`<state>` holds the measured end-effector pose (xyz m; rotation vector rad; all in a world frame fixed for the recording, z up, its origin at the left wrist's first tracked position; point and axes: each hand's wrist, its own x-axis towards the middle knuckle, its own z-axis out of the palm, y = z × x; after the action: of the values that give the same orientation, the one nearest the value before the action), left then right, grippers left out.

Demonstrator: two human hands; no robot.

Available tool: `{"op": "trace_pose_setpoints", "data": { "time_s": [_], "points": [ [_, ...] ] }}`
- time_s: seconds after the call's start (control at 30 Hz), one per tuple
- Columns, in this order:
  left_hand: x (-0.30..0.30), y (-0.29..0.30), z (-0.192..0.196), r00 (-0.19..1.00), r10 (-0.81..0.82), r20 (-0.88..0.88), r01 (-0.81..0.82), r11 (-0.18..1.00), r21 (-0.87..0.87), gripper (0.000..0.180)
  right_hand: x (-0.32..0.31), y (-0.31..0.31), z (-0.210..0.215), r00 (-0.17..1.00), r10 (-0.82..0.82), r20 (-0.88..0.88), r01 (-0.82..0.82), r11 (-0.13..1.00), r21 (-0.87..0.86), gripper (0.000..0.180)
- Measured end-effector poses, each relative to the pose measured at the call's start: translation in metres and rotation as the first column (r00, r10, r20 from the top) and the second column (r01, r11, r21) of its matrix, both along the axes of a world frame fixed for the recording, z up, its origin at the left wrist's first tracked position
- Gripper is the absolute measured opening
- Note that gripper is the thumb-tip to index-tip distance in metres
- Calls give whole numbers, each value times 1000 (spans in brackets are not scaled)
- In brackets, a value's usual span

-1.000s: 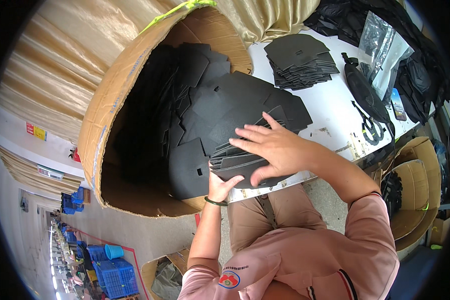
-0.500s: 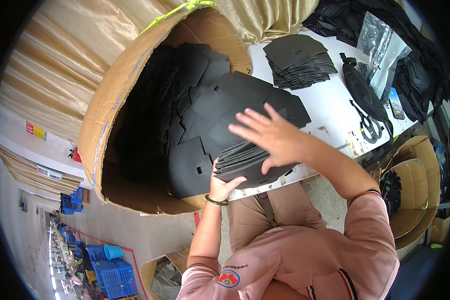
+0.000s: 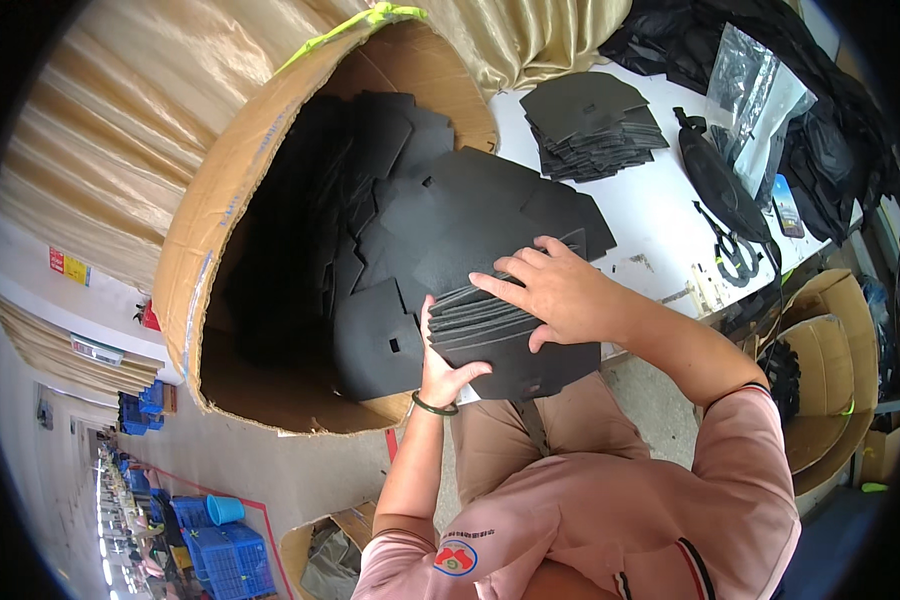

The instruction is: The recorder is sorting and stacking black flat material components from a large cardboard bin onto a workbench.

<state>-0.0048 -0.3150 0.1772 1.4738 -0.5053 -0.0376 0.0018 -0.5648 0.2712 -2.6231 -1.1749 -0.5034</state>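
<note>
Left hand [image 3: 439,376] partly behind black sheets [image 3: 518,364]

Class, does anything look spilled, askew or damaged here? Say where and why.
Yes: loose black sheets sprawl from the cardboard box onto the white table, overlapping at differing angles rather than squared up. The table's near edge looks scuffed, with brownish patches.

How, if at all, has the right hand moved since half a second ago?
Yes: against the pile on the table, the right hand has moved slightly down the picture.

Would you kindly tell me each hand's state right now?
Left hand: closed, holding a stack of black sheets.
Right hand: touching it; grip cannot be told.
</note>
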Motion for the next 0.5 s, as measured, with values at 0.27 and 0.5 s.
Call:
{"op": "trace_pose_setpoints", "data": {
  "time_s": [0.27,0.5],
  "points": [
    [-9,1,3,996,91,-21,-88,991,102,81,-22,-12,16,998,33,-54,-32,999,28,94],
    [8,-2,-3,975,68,212,-133,942,308,101,-25,-13,12,998,-48,-34,49,999,23,93]
  ]
}}
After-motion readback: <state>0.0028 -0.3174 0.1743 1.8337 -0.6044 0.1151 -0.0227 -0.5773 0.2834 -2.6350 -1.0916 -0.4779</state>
